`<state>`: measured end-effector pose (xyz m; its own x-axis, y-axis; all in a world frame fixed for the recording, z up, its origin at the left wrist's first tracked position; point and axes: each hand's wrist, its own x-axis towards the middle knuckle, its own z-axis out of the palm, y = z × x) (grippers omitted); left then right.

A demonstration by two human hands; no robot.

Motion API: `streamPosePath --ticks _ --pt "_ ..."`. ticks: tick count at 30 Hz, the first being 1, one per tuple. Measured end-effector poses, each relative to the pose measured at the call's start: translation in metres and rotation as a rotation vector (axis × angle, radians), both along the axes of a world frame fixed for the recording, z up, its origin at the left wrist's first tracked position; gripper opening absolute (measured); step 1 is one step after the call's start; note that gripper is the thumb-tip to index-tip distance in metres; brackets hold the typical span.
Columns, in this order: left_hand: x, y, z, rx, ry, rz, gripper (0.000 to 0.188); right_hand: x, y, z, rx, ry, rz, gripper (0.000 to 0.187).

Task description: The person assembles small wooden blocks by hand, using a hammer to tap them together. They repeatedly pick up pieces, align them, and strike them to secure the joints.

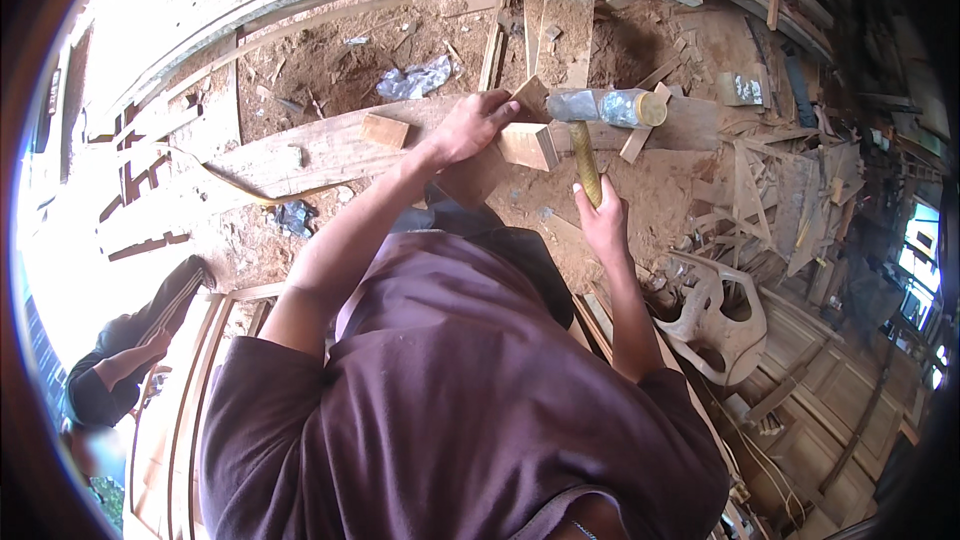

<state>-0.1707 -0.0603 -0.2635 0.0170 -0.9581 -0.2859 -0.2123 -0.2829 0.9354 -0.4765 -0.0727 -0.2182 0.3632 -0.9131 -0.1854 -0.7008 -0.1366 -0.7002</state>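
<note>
In my right hand [604,218], fingers wrapped round its yellowish handle, is a mallet [622,108]. Its thick grey-blue head ends in a round yellow face and lies sideways over the plank. My left hand [476,128] grips a wooden piece [472,180] made of short boards, just left of the mallet head. A light block end [528,146] and an upper board [530,97] stick out beside the fingers. How these boards join is partly hidden by the hand. The mallet head's left end is close to the upper board; I cannot tell whether they touch.
A long plank [330,145] runs beneath the work, with a small wood block [384,130] on it. Crumpled clear plastic [414,78] lies on sawdust-covered ground. A broken plastic chair [722,320] and scrap wood [790,200] are at right. Another person [125,365] is at far left.
</note>
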Motion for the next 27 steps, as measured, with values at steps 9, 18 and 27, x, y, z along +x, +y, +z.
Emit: streamPosePath --ticks 9,18,27 --pt "0.007 0.007 0.01 0.013 0.025 0.071 0.051 0.001 0.01 0.005 0.069 -0.167 -0.107 0.022" --pt "0.006 0.004 0.023 0.001 -0.07 0.05 0.054 0.0 0.01 0.021 0.094 -0.036 -0.211 0.019" --pt "0.005 -0.001 0.017 0.027 -0.15 0.064 0.056 0.003 0.016 0.027 -0.127 0.035 -0.028 0.018"
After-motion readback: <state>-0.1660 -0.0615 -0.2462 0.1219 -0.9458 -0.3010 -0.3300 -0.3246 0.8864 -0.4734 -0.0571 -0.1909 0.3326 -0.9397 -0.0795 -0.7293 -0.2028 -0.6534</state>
